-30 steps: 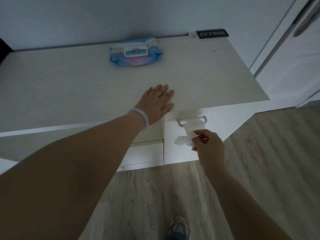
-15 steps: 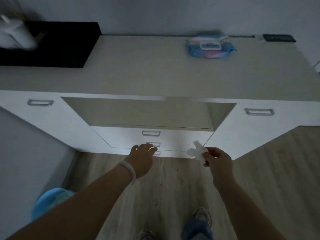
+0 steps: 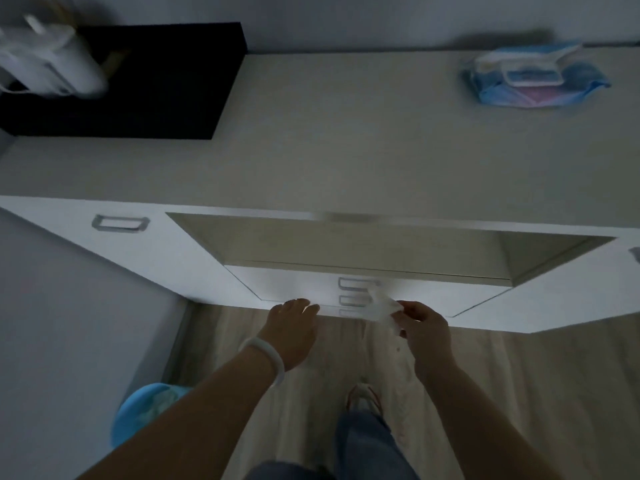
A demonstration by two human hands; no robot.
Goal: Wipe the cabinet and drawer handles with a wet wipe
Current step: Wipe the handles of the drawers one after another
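Observation:
A white cabinet [image 3: 346,143] has a stack of drawers under an open shelf. The drawer handles [image 3: 353,284] are small metal loops, one above another. My right hand [image 3: 427,332] pinches a crumpled white wet wipe [image 3: 382,306], which hangs just right of the handles and overlaps the upper one's right end. My left hand [image 3: 294,327], with a pale bangle on the wrist, rests with fingers spread against the lower drawer front, left of the handles. Another metal handle [image 3: 119,223] sits on the left cabinet door.
A blue pack of wet wipes [image 3: 533,77] lies on the cabinet top at the right. A black box [image 3: 138,81] with a white appliance [image 3: 48,64] stands at the back left. A blue bin [image 3: 145,414] is on the wooden floor at the lower left.
The view has swung from the right door handle to the middle drawers. My right hand has carried the wipe to the drawer handles, and my left hand has come off the top to the drawer front.

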